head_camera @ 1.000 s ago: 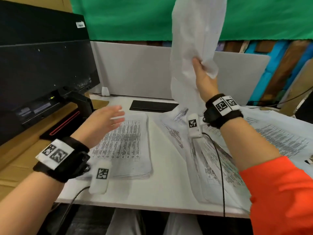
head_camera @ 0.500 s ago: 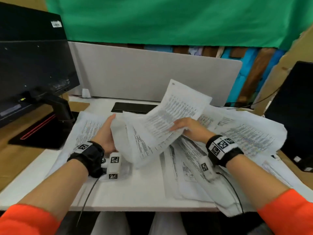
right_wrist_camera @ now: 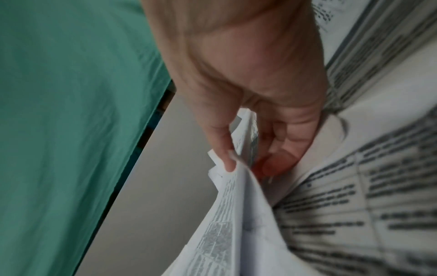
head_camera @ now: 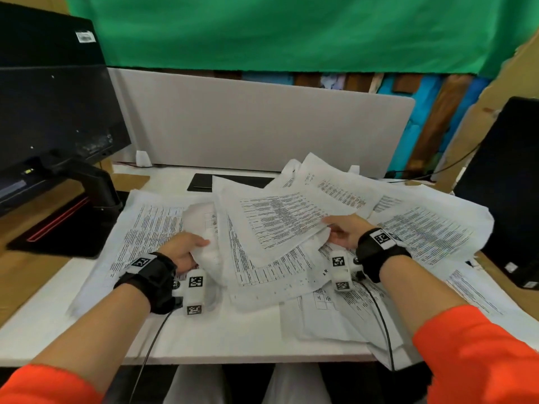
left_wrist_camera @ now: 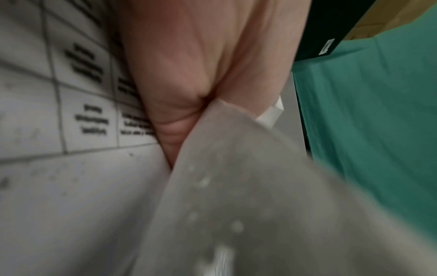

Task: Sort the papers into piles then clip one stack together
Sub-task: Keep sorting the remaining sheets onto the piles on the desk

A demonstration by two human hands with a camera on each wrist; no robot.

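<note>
Both hands on the paper bundle

Our left hand (head_camera: 183,252) and right hand (head_camera: 345,230) pinch opposite edges of the papers (head_camera: 277,223), fingers (right_wrist_camera: 276,164) curled underneath, over the tabletop (head_camera: 204,333).

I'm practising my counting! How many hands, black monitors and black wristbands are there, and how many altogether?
Hands: 2, the left hand and the right hand, both holding papers.
Black monitors: 2, the left monitor and the right monitor.
Black wristbands: 2, the left wristband and the right wristband.
Total: 6.
</note>
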